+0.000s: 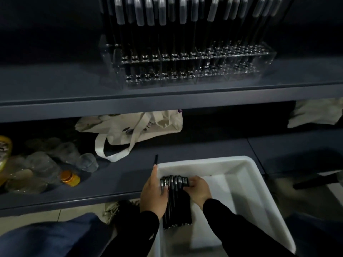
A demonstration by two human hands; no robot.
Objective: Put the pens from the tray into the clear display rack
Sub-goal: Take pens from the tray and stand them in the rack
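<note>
- black long sleeves [232, 221] on both arms, reaching right to the wrists
- left hand [154, 191] and right hand [197, 188] bare, no gloves
- dark blue trousers [46, 238], looks like

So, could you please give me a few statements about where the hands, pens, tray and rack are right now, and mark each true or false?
1. Both hands, left hand and right hand, are on the bundle of pens in the white tray. True.
2. The clear display rack holds no pens. False: many black pens stand in it.
3. The rack sits on the shelf above the tray. True.
4. The tray is packed full with pens. False: only its left side holds pens.
5. A cloth bag lies inside the tray. False: it lies on the lower shelf behind it.
</note>
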